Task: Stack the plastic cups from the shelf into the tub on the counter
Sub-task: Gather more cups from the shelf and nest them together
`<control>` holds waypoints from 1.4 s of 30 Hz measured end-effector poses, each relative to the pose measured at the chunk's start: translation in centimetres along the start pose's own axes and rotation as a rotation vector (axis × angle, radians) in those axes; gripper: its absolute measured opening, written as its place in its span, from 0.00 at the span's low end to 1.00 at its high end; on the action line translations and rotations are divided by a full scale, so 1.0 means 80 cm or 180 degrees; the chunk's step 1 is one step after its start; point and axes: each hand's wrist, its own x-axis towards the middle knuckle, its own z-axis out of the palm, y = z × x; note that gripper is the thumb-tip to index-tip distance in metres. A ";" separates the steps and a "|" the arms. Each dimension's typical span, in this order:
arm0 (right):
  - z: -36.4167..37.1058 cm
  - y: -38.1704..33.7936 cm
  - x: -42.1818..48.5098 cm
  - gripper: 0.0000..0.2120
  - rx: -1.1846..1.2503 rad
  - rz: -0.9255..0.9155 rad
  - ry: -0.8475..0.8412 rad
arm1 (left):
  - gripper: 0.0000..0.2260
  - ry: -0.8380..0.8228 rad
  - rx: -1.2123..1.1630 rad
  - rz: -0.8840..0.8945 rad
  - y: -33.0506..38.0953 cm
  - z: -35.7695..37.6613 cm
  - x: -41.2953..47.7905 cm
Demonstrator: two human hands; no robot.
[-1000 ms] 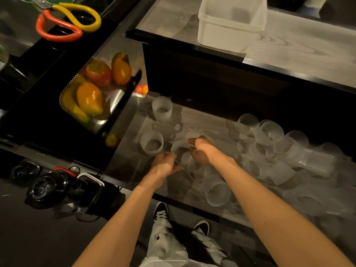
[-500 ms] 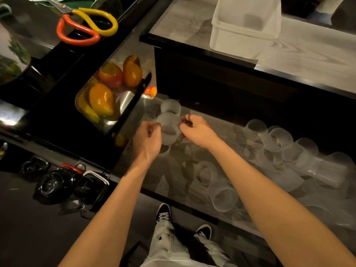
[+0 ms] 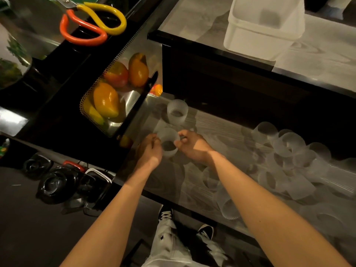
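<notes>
A frosted plastic cup stack (image 3: 169, 142) sits between my two hands above the lower shelf (image 3: 215, 128). My left hand (image 3: 149, 151) grips its left side and my right hand (image 3: 190, 146) pinches its right rim. Another frosted cup (image 3: 177, 112) stands upright just beyond them. Several more cups (image 3: 289, 151) lie in a loose heap on the right of the shelf. The white translucent tub (image 3: 264, 27) stands on the counter (image 3: 317, 60) above.
A perforated metal tray (image 3: 115, 93) with orange and red fruit sits left of the shelf. Orange and yellow scissors (image 3: 92, 22) lie at the top left. Black lids and containers (image 3: 57, 182) rest on the floor at left. My shoes (image 3: 185, 222) show below.
Both hands lifted cups off the shelf middle, brought them together and carried the stack left toward the upright cup. The camera view shifted slightly.
</notes>
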 end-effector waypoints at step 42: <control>-0.068 -0.019 0.076 0.29 0.0236 0.0048 0.0457 | 0.28 -0.0736 0.0216 0.0668 0.073 0.016 0.091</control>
